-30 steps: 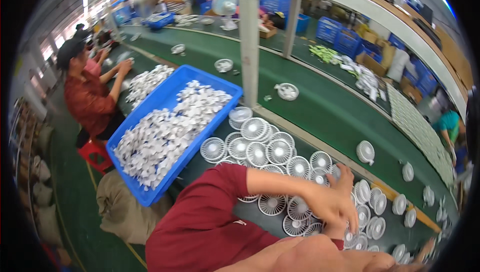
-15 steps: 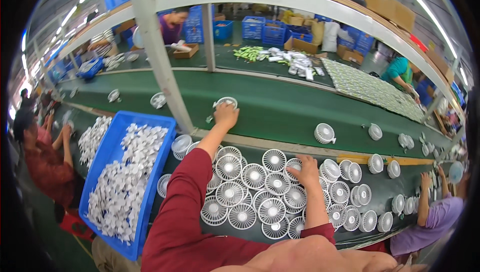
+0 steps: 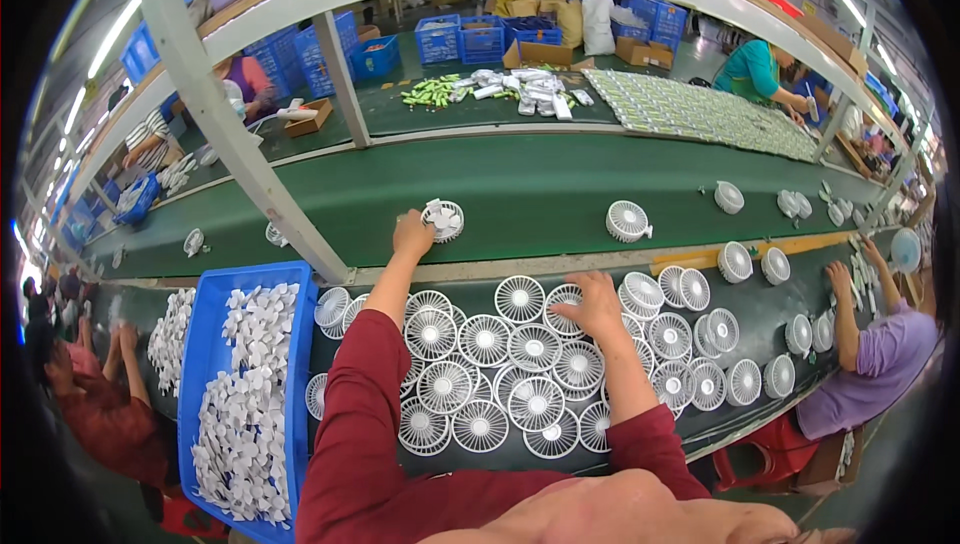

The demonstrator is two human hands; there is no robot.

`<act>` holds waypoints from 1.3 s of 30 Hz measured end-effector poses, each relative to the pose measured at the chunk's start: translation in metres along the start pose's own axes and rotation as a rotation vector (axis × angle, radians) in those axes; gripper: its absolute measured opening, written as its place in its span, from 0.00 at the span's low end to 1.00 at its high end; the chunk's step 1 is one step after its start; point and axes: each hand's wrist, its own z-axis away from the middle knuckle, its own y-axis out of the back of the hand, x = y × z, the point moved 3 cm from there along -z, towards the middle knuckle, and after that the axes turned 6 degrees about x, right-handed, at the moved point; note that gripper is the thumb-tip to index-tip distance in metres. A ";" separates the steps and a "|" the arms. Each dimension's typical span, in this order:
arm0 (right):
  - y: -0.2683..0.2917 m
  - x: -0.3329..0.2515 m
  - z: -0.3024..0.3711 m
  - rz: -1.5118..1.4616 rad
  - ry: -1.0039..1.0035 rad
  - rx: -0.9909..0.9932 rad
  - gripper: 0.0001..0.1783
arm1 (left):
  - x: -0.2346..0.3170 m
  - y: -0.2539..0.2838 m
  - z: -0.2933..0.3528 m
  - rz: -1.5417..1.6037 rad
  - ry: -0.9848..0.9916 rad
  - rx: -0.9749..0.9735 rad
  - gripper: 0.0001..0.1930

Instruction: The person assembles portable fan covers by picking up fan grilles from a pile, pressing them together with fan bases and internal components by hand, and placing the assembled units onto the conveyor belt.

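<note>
My left hand (image 3: 412,236) reaches over the green conveyor and grips the left rim of a round white fan guard (image 3: 455,230). White fan blades (image 3: 440,214) sit inside this guard. On the near worktable, my right hand (image 3: 594,306) rests at another white fan guard (image 3: 562,296), its thumb and fingers spread at the rim. That guard lies among several overlapping guards (image 3: 483,341) in front of me. Left of my left forearm stands a blue tray (image 3: 306,344) heaped with small white fan blades (image 3: 245,414).
A metal post (image 3: 225,114) rises from the table edge near the tray. Across the conveyor (image 3: 520,179) lie green and white parts (image 3: 545,94). More guards (image 3: 628,221) ride the belt to the right. A co-worker in a purple sleeve (image 3: 885,369) sits at the right; another (image 3: 100,394) works at the left.
The whole view has shifted and tilted. My left hand has gone from the top of the guard to its left side, and the blades inside now show. My right hand stays by the same guard.
</note>
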 end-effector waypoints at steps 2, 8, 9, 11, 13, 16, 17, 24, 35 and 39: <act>0.003 0.005 -0.001 -0.042 -0.033 -0.005 0.25 | -0.001 -0.008 0.001 0.057 -0.067 -0.007 0.12; -0.003 0.021 -0.009 -0.514 -0.200 -0.128 0.19 | 0.032 -0.008 0.029 0.206 -0.177 -0.056 0.15; -0.001 0.019 -0.010 -0.643 -0.258 -0.123 0.17 | 0.043 0.000 0.042 0.390 -0.119 -0.056 0.16; 0.009 0.014 -0.014 -0.892 -0.280 -0.054 0.14 | 0.069 0.011 0.068 0.780 0.037 -0.133 0.16; 0.011 0.002 -0.017 -1.094 -0.320 -0.005 0.15 | 0.074 0.011 0.094 1.164 0.145 -0.240 0.16; 0.030 -0.015 -0.013 -1.287 -0.254 0.096 0.16 | 0.124 0.033 0.148 1.539 0.304 -0.365 0.18; 0.030 -0.021 -0.013 -1.278 -0.248 0.117 0.15 | 0.130 0.038 0.162 1.626 0.339 -0.409 0.19; 0.027 -0.076 0.013 -0.635 0.137 0.274 0.12 | 0.152 0.056 0.223 1.971 0.606 -0.675 0.25; 0.014 -0.092 0.023 -0.521 0.382 0.007 0.46 | 0.158 0.080 0.229 1.866 0.429 -0.251 0.20; -0.010 -0.112 0.032 -1.140 0.116 -0.146 0.43 | 0.156 0.102 0.246 1.259 -0.136 0.185 0.21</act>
